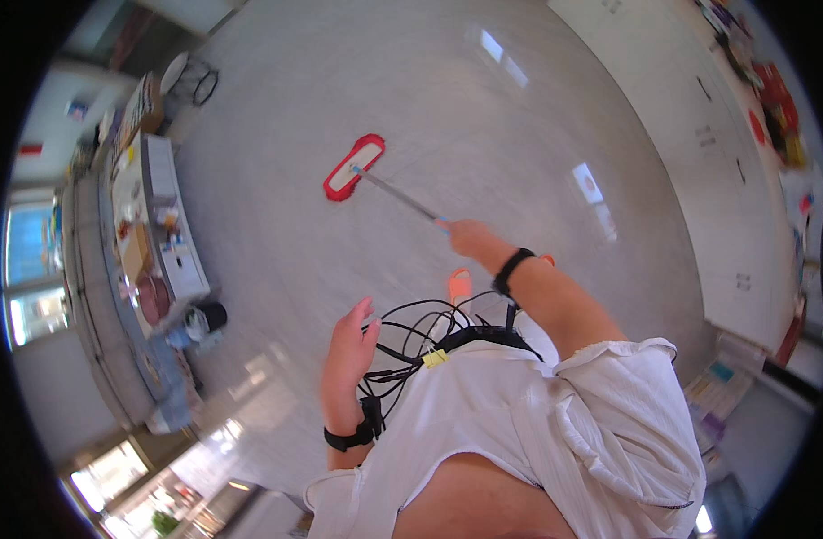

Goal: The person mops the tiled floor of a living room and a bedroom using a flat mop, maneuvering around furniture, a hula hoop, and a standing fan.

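Observation:
My right hand (474, 237) grips the upper end of a flat mop's pole (401, 196), out in front of my body. The pole slants away to the mop head (355, 167), a pale plate edged with red fringe that rests on the glossy grey floor (270, 168). My left hand (352, 339) hangs at my side with nothing in it, its fingers partly spread, beside several black cables (401, 350) at my waist. Black bands circle both wrists. An orange slipper (460, 286) shows below my waist.
White cabinets (694, 155) line the right side, with assorted items on top. At left stand a low white table (177, 269) bearing a pink basin (152, 300), a grey sofa (95, 296) and a dark bin (214, 314). A round-framed stand (206, 86) is at the far left.

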Tool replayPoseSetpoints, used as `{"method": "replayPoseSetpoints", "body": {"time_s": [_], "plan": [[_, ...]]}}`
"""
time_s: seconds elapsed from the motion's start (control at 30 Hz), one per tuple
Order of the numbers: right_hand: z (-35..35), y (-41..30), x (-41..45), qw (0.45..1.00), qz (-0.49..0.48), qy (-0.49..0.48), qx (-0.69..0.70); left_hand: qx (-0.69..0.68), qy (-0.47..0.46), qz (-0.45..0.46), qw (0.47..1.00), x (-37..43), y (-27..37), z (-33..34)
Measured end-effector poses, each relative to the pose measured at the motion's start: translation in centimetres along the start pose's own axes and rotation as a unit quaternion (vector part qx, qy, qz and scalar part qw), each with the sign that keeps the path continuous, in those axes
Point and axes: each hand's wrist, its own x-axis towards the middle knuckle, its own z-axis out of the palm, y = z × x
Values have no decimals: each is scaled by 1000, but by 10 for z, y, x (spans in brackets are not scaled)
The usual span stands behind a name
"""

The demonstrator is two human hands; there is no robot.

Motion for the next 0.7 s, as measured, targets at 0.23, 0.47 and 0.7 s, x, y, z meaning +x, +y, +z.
{"method": "replayPoseSetpoints", "body": {"time_s": [0.23,0.47,0.7], "plan": [[36,-30,-41,997,73,-1,31,56,-14,106,993,20,20,-23],[69,31,-223,985,175,1,-4,77,-117,193,971,4,35,9],[193,27,-489,919,354,103,139,137,-199,364,899,-50,102,102]]}}
